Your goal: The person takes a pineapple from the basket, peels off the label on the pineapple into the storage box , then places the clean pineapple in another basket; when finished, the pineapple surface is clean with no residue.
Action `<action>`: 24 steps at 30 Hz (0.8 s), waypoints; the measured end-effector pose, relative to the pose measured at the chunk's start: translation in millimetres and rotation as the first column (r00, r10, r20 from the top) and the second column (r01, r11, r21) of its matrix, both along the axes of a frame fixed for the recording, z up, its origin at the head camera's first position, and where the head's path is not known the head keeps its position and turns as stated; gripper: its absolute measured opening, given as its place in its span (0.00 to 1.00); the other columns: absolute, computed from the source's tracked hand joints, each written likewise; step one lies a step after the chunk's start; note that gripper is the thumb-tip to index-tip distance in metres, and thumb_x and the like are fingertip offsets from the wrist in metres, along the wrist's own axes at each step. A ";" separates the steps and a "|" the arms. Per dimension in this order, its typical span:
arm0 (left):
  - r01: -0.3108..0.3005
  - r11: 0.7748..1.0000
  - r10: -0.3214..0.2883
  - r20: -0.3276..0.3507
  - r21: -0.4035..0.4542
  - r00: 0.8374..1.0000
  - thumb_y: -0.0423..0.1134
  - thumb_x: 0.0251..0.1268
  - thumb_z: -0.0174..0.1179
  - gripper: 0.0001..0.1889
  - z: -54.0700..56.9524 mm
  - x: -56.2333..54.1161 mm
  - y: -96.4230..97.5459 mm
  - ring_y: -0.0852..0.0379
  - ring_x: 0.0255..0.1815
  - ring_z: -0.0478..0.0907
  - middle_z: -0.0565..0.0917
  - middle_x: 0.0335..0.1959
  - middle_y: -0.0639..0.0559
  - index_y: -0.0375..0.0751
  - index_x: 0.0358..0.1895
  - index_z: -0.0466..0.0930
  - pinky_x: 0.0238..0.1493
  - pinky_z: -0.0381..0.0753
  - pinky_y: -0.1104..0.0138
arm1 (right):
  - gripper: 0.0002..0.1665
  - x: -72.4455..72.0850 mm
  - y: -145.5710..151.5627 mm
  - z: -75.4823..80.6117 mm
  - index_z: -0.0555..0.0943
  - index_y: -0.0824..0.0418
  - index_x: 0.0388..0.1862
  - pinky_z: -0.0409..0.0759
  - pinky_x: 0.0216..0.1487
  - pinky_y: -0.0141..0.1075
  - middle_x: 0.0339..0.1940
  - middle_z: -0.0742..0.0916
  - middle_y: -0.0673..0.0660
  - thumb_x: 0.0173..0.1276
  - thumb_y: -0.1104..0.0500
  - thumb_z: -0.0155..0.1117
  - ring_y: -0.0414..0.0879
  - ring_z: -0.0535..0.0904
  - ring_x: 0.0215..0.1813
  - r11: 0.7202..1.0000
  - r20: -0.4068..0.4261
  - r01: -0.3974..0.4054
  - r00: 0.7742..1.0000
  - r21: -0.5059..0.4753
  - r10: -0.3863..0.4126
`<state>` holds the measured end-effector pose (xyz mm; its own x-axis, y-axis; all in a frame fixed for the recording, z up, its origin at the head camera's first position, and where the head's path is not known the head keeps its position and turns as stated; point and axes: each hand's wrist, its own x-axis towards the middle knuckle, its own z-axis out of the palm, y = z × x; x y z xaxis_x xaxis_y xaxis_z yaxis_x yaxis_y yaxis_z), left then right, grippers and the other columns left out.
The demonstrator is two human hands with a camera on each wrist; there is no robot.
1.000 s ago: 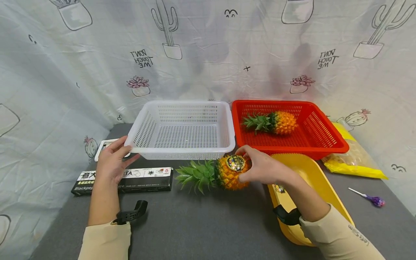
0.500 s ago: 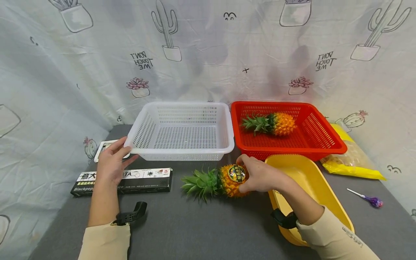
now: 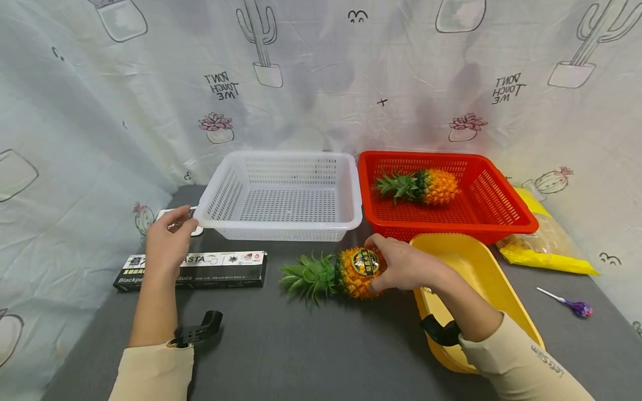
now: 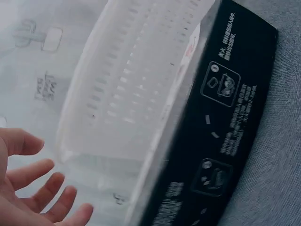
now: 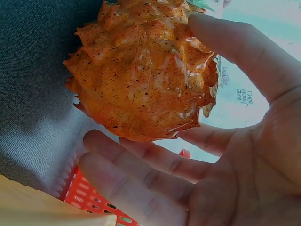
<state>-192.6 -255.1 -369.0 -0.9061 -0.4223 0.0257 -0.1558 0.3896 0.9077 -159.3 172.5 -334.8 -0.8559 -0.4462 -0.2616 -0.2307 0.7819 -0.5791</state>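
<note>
Our right hand (image 3: 408,268) grips the labelled pineapple (image 3: 354,285); left of it are a box (image 3: 220,274) and our left hand (image 3: 168,242), fingers spread; behind it, a white basket (image 3: 281,225); right, a yellow tub (image 3: 471,260).

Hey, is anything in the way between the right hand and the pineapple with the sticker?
Nope, nothing that shows. The right hand curls right round the end of the stickered pineapple away from its leaves. The yellow tray is off to the side, not between them.

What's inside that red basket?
One pineapple lies on its side, leafy end toward the white basket. Directly beneath it and close behind the red front rim, everything's hidden.
</note>
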 end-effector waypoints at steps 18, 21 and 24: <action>0.388 0.899 -0.435 -0.317 -0.202 0.843 0.36 0.76 0.60 0.17 32.0 39.5 70.1 0.69 0.50 0.80 0.85 0.51 0.53 0.37 0.63 0.82 0.49 0.80 0.79 | 0.46 -1.4 2.4 -1.7 0.71 0.60 0.70 0.82 0.58 0.47 0.55 0.83 0.57 0.55 0.51 0.82 0.51 0.78 0.54 0.999 -0.040 -0.039 0.998 0.033 0.040; 0.503 0.828 -0.559 -0.290 -0.247 0.777 0.34 0.74 0.62 0.16 29.2 42.0 91.1 0.65 0.52 0.82 0.86 0.53 0.47 0.39 0.62 0.83 0.51 0.82 0.75 | 0.45 -1.8 3.7 -2.6 0.72 0.60 0.69 0.83 0.57 0.47 0.55 0.83 0.57 0.55 0.51 0.82 0.51 0.78 0.54 0.999 -0.043 -0.037 0.998 0.036 0.039; 0.580 0.764 -0.643 -0.261 -0.284 0.720 0.33 0.72 0.64 0.17 25.6 44.2 111.5 0.57 0.53 0.83 0.86 0.53 0.46 0.41 0.62 0.84 0.52 0.85 0.68 | 0.45 -1.9 4.0 -3.5 0.72 0.59 0.70 0.83 0.57 0.47 0.55 0.82 0.57 0.55 0.50 0.82 0.51 0.77 0.54 0.998 -0.044 -0.037 0.998 0.047 0.039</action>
